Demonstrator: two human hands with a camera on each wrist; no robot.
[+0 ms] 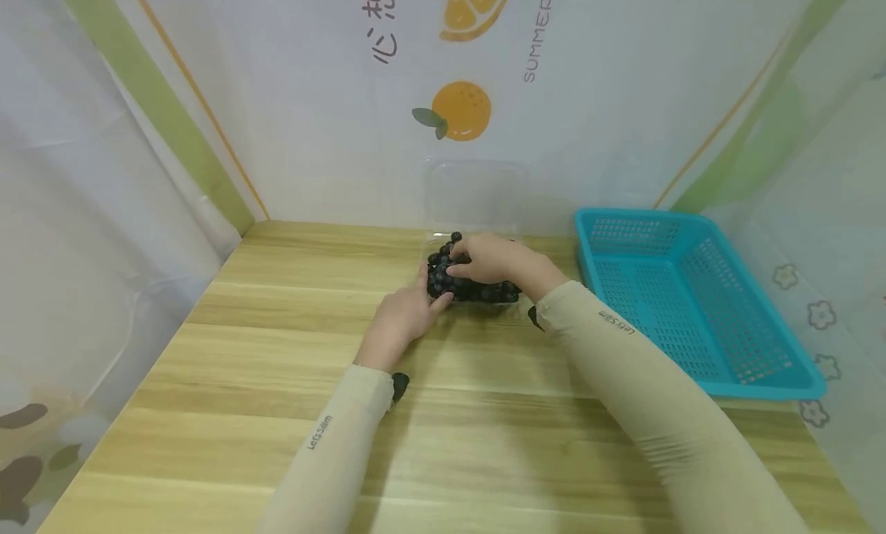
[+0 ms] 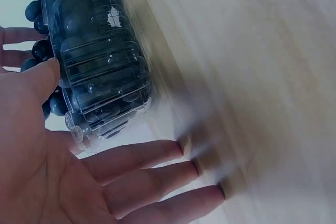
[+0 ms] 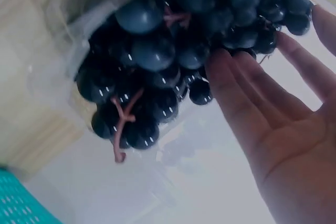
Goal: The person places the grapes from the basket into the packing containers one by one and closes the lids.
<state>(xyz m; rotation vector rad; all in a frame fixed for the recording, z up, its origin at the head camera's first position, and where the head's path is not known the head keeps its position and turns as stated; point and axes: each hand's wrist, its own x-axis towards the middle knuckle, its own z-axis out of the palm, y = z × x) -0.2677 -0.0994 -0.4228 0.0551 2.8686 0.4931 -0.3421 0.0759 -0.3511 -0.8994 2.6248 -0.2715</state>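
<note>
A bunch of dark grapes [image 1: 443, 276] with reddish stems fills a clear plastic clamshell box [image 2: 105, 66] near the table's far edge, some grapes rising above its rim. My left hand [image 1: 408, 311] is at the box's left front corner. Its thumb touches the rim, and several straight fingers [image 2: 152, 184] extend beside the box, low over the table. From the right, my right hand [image 1: 487, 258] reaches over the box. In the right wrist view its extended fingers [image 3: 231, 85] touch the grapes [image 3: 152, 51]; some fingertips are partly hidden behind the fruit.
The box's clear lid [image 1: 477, 191] stands raised against the white printed curtain [image 1: 325, 134] at the back. To the right, a blue plastic basket [image 1: 768, 311] with perforated walls sits on the wooden table [image 1: 277, 349]. Curtains also hang along both sides.
</note>
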